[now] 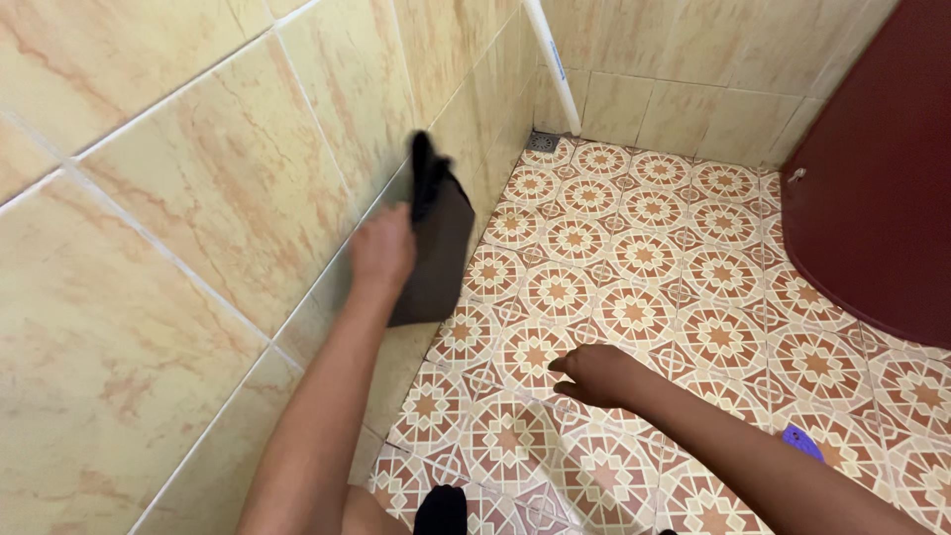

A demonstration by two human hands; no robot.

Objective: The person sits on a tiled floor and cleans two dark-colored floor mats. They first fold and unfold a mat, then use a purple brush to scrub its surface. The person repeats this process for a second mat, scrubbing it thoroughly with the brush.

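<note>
Against the marbled beige wall tiles (198,198) on the left of this small bathroom, the left hand (381,250) presses a dark cloth (436,243) flat to the wall just above the floor line. The fingers are clenched on the upper part of the cloth, which bunches up above the knuckles, while the rest hangs down as a loose flap lying against the tile; held this way, the palm keeps the fabric in contact with the surface. The cloth is a little blurred, so its exact folds cannot be made out.

The right hand (594,376) hovers low over the patterned floor tiles (634,258), grasping nothing, its fingers loosely curled and pointing down and leftward. It looks apart from the floor rather than resting on it, though that is hard to tell; it seems placed there for balance as the body leans toward the wall.

A white pipe (551,59) runs down the corner to a small floor drain (542,141). A dark red door (872,178) fills the right side. A small purple object (802,442) lies on the floor just beyond the right forearm, and a dark shape at the bottom edge, between the arms, cannot be identified.
</note>
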